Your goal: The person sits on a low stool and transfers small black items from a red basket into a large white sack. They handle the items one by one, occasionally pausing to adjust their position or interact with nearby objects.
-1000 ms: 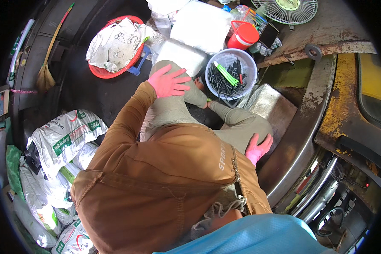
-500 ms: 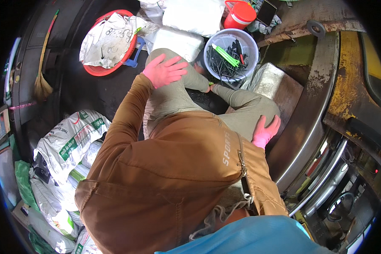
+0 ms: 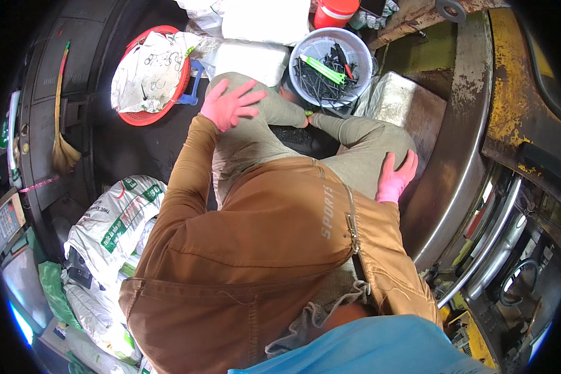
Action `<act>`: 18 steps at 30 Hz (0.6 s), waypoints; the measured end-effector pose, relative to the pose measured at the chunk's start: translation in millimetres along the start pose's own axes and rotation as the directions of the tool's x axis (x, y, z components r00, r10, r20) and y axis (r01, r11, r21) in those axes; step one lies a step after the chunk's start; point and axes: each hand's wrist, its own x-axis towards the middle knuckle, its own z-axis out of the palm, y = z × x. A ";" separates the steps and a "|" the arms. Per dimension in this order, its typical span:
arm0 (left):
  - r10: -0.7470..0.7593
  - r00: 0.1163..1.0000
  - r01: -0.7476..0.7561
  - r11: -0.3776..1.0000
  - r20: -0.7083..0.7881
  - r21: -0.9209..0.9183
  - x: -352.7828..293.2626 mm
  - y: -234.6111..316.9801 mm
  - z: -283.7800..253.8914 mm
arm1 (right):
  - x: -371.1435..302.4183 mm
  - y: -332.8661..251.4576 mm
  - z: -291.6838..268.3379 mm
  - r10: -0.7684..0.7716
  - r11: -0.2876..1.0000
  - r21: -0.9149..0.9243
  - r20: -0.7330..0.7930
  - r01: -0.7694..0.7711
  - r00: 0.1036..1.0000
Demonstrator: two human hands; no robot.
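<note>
My left hand, in a pink glove, is open with its fingers spread over my left knee. I cannot tell whether its palm presses on the cloth or hovers just above it. At the outer side of my bent right leg, my right hand rests in a matching pink glove, fingers apart and nothing in it. Beyond my feet stands a pale, lattice-sided plastic basket full of thin black pieces. On top of these lie a bundle of bright green strips and a red-tipped tool.
A red basket with a white sack over it stands at the far left, a blue handle beside it. White packages lie ahead. Printed sacks pile up at left; a worn metal machine borders my right.
The head view has shifted slightly, moving the baskets up and left in the picture. My left hand's fingers now point more upward, and both hands stay near my legs.
</note>
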 end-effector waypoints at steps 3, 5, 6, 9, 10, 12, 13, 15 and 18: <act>-0.013 0.999 0.014 1.000 0.032 -0.010 0.1 0.0 -2.0 | -1.0 2.7 0.4 -0.006 1.000 -0.009 -0.003 0.006 1.000; -0.029 0.996 0.027 0.999 0.086 0.021 0.7 2.4 -3.6 | -1.7 4.5 3.5 -0.022 1.000 -0.009 -0.011 0.022 1.000; -0.039 0.991 0.032 0.998 0.128 0.052 2.0 1.2 -2.8 | -0.9 5.4 2.7 -0.031 0.999 -0.007 -0.018 0.031 0.999; -0.075 0.970 0.087 0.995 0.231 -0.042 6.2 -1.2 0.9 | -0.4 7.2 2.1 -0.051 0.999 -0.006 -0.036 0.050 0.998; -0.082 0.962 0.112 0.988 0.262 -0.103 7.2 -2.2 2.7 | 0.3 6.8 2.4 -0.058 0.998 -0.004 -0.042 0.058 0.997; 0.016 0.998 -0.016 1.000 0.060 0.008 6.5 -7.9 1.8 | 1.3 4.8 -0.3 -0.048 0.999 -0.005 -0.032 0.047 0.998; 0.078 0.996 -0.075 0.994 -0.037 0.074 5.3 -9.7 2.0 | 1.2 3.1 -1.2 -0.044 0.999 -0.003 -0.027 0.044 0.999; 0.085 0.994 -0.077 0.992 -0.068 0.105 4.6 -11.4 6.3 | 1.2 -0.1 -2.1 -0.039 0.999 0.004 -0.021 0.039 0.999; 0.095 0.991 -0.082 0.987 -0.092 0.135 5.6 -11.7 9.6 | 0.5 0.7 -3.1 -0.033 0.999 -0.005 -0.019 0.033 0.999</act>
